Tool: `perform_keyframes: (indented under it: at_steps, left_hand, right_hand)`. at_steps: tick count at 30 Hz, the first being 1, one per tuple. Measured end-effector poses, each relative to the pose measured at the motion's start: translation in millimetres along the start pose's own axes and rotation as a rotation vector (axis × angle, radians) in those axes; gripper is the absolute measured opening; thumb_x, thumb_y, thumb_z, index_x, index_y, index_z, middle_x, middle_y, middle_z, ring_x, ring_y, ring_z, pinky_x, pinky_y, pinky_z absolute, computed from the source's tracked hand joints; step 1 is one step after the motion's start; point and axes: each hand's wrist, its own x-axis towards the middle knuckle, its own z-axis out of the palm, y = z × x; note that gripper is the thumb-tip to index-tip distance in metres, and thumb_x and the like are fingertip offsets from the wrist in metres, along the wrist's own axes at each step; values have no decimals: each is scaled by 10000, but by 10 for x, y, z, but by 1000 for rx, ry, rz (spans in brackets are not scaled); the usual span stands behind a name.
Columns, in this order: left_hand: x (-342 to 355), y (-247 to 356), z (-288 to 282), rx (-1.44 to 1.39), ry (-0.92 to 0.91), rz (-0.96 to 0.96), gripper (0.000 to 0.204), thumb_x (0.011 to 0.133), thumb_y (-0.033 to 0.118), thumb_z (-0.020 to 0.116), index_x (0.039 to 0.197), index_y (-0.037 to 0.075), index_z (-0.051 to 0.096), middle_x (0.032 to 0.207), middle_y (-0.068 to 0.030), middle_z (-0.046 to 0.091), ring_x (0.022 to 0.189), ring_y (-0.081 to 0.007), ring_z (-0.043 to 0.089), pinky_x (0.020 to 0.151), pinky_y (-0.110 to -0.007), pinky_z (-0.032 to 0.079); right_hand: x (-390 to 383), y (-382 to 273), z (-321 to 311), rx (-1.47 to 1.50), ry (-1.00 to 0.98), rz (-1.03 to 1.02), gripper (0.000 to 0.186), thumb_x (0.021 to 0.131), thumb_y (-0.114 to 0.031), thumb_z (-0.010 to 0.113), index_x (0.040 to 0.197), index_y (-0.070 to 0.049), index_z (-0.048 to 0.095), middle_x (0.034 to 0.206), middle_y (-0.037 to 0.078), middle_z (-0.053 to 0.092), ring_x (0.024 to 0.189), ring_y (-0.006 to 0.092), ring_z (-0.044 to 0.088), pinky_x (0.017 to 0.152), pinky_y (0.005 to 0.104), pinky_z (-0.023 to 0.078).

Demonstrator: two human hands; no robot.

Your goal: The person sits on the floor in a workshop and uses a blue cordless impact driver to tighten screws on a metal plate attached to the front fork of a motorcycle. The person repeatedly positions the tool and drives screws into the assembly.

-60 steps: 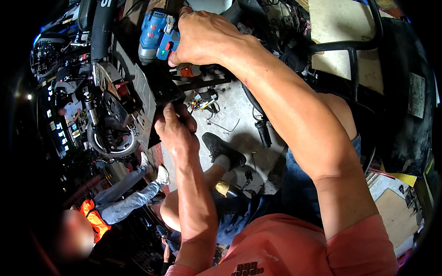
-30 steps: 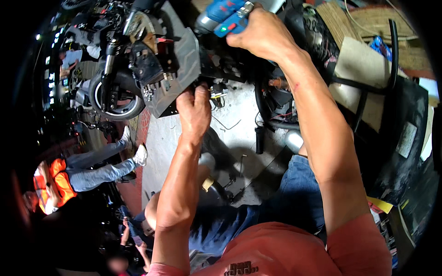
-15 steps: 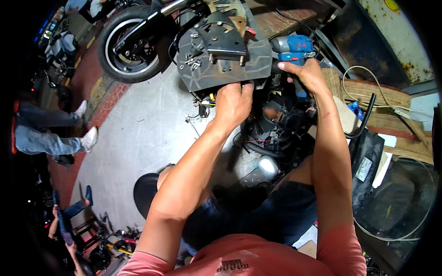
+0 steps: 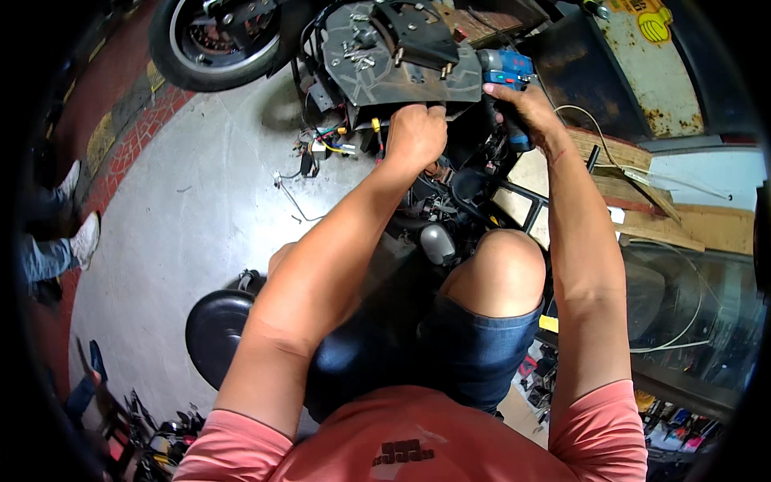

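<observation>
Within the fingers (image 4: 505,94) of the right hand (image 4: 536,114) sits a blue drill (image 4: 506,63).

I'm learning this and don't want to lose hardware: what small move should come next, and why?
Probably steady the grey panel level with the left hand before using the blue drill: small metal fasteners lie scattered on top, and a tilt might spill them. The right hand is busy holding the drill.
</observation>
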Motion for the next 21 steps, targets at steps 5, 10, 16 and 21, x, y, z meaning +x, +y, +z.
perform_keyframes:
  at_steps: [5, 10, 16, 21]
  left_hand:
    - [-123, 47, -172, -201, 43, -97, 440, 992, 325, 573, 1043, -85, 722, 1095, -356, 694, 1095, -526, 652, 984, -532, 493]
    - [-271, 50, -100, -660, 47, -208, 332, 1021, 196, 589, 1249, -42, 630, 837, -133, 650, 713, -235, 563, 628, -365, 425]
    - [-336, -7, -30, -556, 195, -201, 312, 997, 124, 586, 1286, 8, 595, 798, -48, 627, 588, -128, 511, 484, -310, 392]
    - [-683, 128, -215, -524, 185, -267, 243, 974, 126, 559, 1199, 49, 609, 746, 2, 535, 554, -96, 426, 475, -299, 323]
  right_hand:
    - [25, -157, -60, 29, -179, 157, 406, 839, -387, 893, 988, -75, 680, 777, 16, 661, 621, 128, 650, 578, 281, 559]
    - [70, -23, -65, 73, -187, 133, 379, 855, -358, 885, 983, -85, 656, 778, 16, 657, 619, 140, 647, 577, 288, 547]
    - [208, 253, 33, 132, -76, -140, 309, 846, -292, 884, 963, -68, 704, 810, 21, 675, 619, 153, 637, 580, 302, 504]
    - [255, 326, 65, 3, 148, -352, 328, 783, -308, 934, 842, -76, 711, 734, -14, 636, 594, 114, 560, 557, 296, 422]
